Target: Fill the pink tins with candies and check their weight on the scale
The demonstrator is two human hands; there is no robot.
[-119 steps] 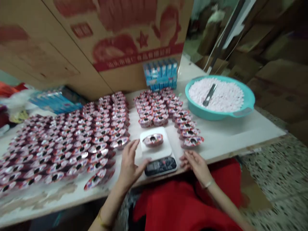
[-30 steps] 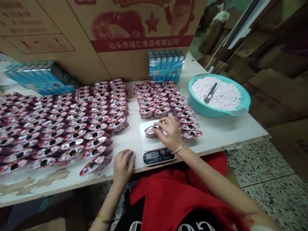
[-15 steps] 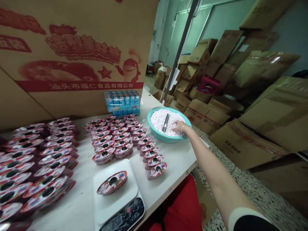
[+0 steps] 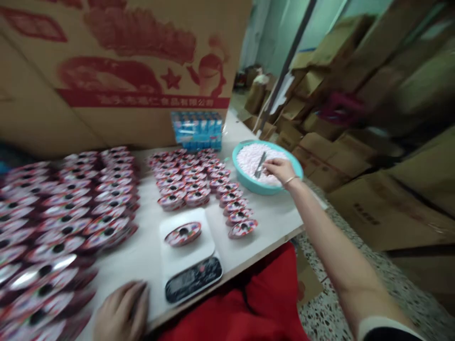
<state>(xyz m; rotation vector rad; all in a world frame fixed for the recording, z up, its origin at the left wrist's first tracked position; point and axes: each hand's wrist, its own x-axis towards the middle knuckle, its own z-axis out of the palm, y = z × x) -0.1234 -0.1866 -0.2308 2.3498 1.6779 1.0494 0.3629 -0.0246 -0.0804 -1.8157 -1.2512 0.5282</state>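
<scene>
My right hand (image 4: 280,170) is over a turquoise bowl (image 4: 261,187) of small pinkish-white pellets (image 4: 247,161). Its fingers are pinched together; whatever is between them is too small and blurred to make out. A grey metal scoop or strip (image 4: 260,166) lies in the pellets beside the fingertips. At the bottom left, my left hand (image 4: 122,310) rests on the table, empty, its fingers loosely bent and blurred. A kitchen scale (image 4: 188,255) stands to its right, bearing one red-and-white oval pack (image 4: 183,234) with a dark round hole on top. The scale's display is unreadable.
Several rows of similar oval packs (image 4: 67,218) fill the table's left side, with more packs (image 4: 194,182) behind the scale. A wrapped blue bundle (image 4: 197,130) stands against a large printed carton (image 4: 142,123). A dark pole (image 4: 289,61) rises behind the bowl; cartons (image 4: 334,161) are piled right.
My right hand has lifted out of the pellets, its fingers closing into a pinch. My left hand has come into view at the bottom left. The camera view has shifted.
</scene>
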